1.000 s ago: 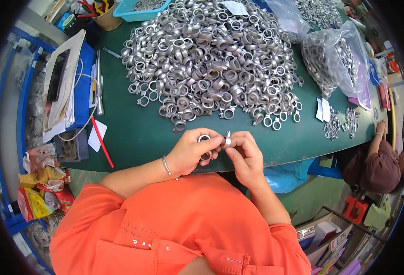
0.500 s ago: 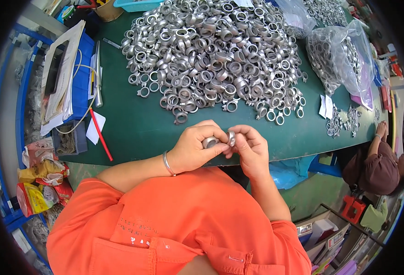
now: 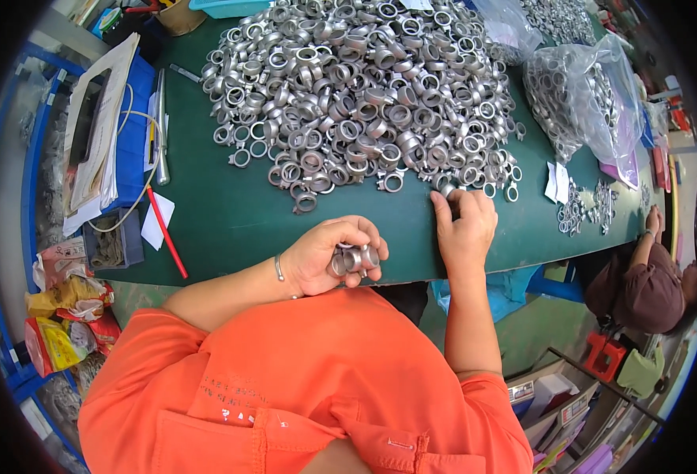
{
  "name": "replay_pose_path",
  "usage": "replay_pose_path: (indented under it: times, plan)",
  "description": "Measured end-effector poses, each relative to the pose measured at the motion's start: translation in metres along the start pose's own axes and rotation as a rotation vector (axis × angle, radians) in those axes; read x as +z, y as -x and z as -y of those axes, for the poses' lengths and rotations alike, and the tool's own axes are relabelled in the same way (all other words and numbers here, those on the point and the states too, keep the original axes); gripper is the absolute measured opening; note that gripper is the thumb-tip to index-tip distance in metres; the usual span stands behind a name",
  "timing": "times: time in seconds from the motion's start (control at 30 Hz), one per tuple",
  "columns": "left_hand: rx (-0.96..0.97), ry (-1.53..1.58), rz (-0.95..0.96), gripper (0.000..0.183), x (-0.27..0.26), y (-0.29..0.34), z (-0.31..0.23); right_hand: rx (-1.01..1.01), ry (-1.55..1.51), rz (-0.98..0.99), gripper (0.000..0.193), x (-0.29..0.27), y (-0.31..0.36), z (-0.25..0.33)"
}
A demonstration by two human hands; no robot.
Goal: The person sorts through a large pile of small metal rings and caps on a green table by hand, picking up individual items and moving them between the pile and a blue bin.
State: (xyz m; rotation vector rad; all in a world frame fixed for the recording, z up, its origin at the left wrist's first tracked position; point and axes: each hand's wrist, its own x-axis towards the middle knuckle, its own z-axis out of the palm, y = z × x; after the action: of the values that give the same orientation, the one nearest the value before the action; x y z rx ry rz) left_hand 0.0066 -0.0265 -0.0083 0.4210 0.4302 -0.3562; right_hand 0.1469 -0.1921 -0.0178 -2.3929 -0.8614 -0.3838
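A few metal rings [image 3: 354, 261] lie side by side, in a row running roughly left to right, in the person's left hand [image 3: 328, 254], just above the near edge of the green worktop [image 3: 230, 229]. That grip is curled around them, fingers bent over the top; how many it holds is partly hidden. The right hand [image 3: 467, 225] reaches forward, palm down, to the near fringe of a large pile [image 3: 356, 103] of similar rings. Its thumb and fingers meet a loose ring [image 3: 446, 186] there; the fingers cover part of it, so whether this grip is closed on it cannot be told. The loose ring lies just beyond the right fingertips, toward the far edge; the right hand is much the nearer, the left being back and to the side. The ring's axis is unclear.

The pile fills the middle of the worktop, toward the far edge. Toward the right edge are a clear bag [image 3: 577, 103] of rings, a white slip [image 3: 557, 184] and some small metal parts [image 3: 573, 212]. By the left edge are a red pen [image 3: 170, 241] and a blue tray [image 3: 137, 134] bearing papers [image 3: 99, 126]. A co-worker [image 3: 640, 288] in brown sits farther along the near edge.
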Motion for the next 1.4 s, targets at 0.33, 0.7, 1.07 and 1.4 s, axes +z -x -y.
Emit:
replay_pose_path:
  times: [0.33,0.7,1.07,1.4]
  plan:
    - [0.162,-0.448,-0.18,0.016,0.021,0.01,-0.014,0.132,-1.024,0.316,0.008,-0.01,0.018,0.033]
    - [0.852,-1.05,-0.083,0.01,0.004,-0.001,0.001,0.131,-1.275,0.268,0.018,-0.009,0.023,0.048]
    - [-0.031,0.152,-0.003,0.028,-0.01,0.005,0.002,-0.363,-0.954,0.298,0.023,-0.017,0.009,0.06]
    - [0.128,-0.115,-0.113,0.012,-0.001,0.013,-0.006,-0.088,-0.532,0.31,0.01,0.013,-0.003,0.035]
